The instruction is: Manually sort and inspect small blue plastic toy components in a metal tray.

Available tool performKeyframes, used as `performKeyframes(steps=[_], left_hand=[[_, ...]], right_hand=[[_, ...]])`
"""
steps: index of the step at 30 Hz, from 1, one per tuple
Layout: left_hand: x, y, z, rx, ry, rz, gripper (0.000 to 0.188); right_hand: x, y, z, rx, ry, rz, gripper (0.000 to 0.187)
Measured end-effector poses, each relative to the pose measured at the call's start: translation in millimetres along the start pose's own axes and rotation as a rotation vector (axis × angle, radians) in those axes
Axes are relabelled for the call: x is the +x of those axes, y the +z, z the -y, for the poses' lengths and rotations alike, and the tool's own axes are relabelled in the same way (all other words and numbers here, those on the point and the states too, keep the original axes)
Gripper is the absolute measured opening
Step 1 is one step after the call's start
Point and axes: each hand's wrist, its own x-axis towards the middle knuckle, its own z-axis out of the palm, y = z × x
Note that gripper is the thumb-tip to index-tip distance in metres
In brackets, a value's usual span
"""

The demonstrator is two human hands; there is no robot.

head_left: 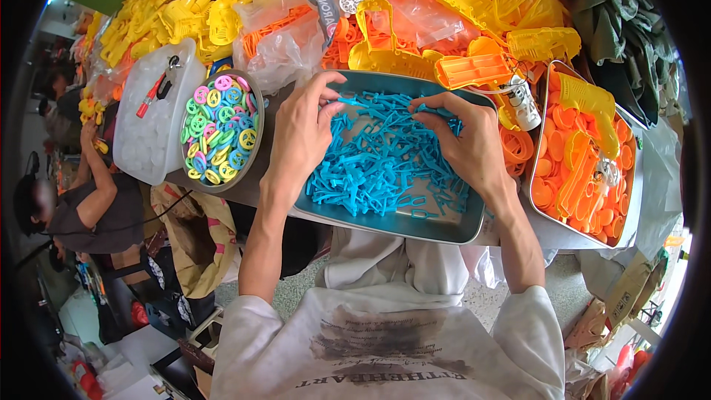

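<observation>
We see two hands in one metal tray (444, 231) at 6 o'clock: the left hand (302, 137) and right hand (466, 141) each pinch blue plastic pieces (378, 167), too many to count; at 9 o'clock sits one round bowl of pastel rings (221, 130), beyond it one white tub (152, 137); at 3 o'clock one tray of orange discs (574, 178).

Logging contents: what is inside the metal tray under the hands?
The tray holds a heap of small blue plastic parts. Both hands, left and right, cover some parts; the tray's bottom is mostly hidden.
</observation>
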Motion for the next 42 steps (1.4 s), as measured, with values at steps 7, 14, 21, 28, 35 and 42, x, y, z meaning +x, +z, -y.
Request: performKeyframes(steps=[7,14,21,28,35,42], left_hand=[[-9.6,-2.3,-22.2,-0.012,-0.096,-0.047,0.022],[-5.4,6.7,-19.6,0.21,0.302,-0.065,0.032],[-3.9,9.0,-30.0,-0.1,0.148,-0.088,0.026],[-12.7,31.7,-46.6,-0.845,-0.182,0.245,0.012],[-11.4,46.3,-52.7,-0.317,0.119,0.038,0.008],[2.8,40.2,-39.7,-0.124,0.446,-0.063,0.012]], right_hand=[[-1.1,-0.6,-0.4,-0.05,0.021,0.014,0.017],[-2.0,3.2,-4.4,-0.026,-0.084,0.03,0.014],[-3.9,2.1,-3.6,-0.089,-0.067,0.052,0.014],[-4.9,1.6,-4.7,-0.072,-0.106,0.053,0.017],[-5.3,1.5,-6.8,-0.08,-0.144,0.062,0.02],[-4.3,-4.6,8.9,0.077,0.047,0.181,0.016]])
